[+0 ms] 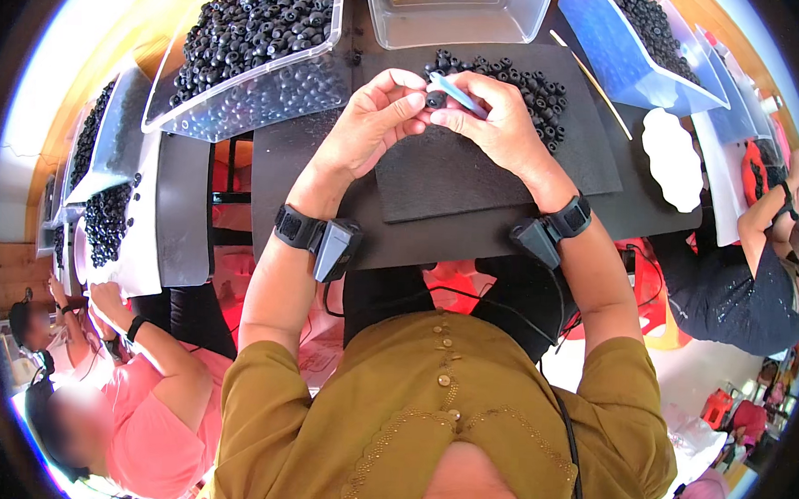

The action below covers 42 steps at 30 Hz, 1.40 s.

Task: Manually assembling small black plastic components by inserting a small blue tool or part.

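Observation:
My left hand (pixel 377 119) is closed at the fingertips on a small black round piece (pixel 436 99) with a hole, held above the black mat. My right hand (pixel 496 120) is wrapped round a slim light-blue tool (pixel 460 95), whose tip reaches the black piece; the tool's exact kind does not show. Right thumb and left fingertips nearly meet around the piece. Just beyond my hands, a loose pile of similar black pieces (pixel 548 104) lies on the dark mat (pixel 456 185). Both my wrists carry black straps with grey boxes.
A clear bin (pixel 246 89) heaped with black pieces stands far left. Another clear bin (pixel 458 25) is at the back, a bluish one (pixel 643 82) at far right. A thin stick (pixel 592 84) and a white scalloped plate (pixel 671 159) lie right. Co-workers sit on both sides.

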Each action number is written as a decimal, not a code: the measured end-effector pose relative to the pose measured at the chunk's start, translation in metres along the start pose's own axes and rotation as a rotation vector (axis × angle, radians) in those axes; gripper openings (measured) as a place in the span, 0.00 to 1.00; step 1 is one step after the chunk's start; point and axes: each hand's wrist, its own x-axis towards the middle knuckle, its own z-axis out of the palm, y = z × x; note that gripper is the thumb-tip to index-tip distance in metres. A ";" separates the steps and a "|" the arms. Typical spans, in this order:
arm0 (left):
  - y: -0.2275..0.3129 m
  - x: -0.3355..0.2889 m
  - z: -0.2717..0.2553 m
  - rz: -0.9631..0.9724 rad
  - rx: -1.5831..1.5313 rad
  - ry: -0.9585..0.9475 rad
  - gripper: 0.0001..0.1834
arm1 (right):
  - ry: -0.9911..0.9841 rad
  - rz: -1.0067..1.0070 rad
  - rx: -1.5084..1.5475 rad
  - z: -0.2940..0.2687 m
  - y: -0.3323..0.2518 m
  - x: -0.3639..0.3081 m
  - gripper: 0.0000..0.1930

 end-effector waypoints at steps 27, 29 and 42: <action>0.002 -0.003 -0.009 0.069 -0.399 0.033 0.09 | 0.083 -0.181 -0.151 -0.002 0.000 -0.002 0.16; 0.001 -0.003 -0.009 0.074 -0.419 0.007 0.10 | 0.088 -0.201 -0.211 -0.001 0.000 -0.003 0.15; -0.002 -0.005 -0.010 0.091 -0.366 -0.012 0.11 | 0.081 -0.223 -0.376 -0.001 -0.006 -0.003 0.12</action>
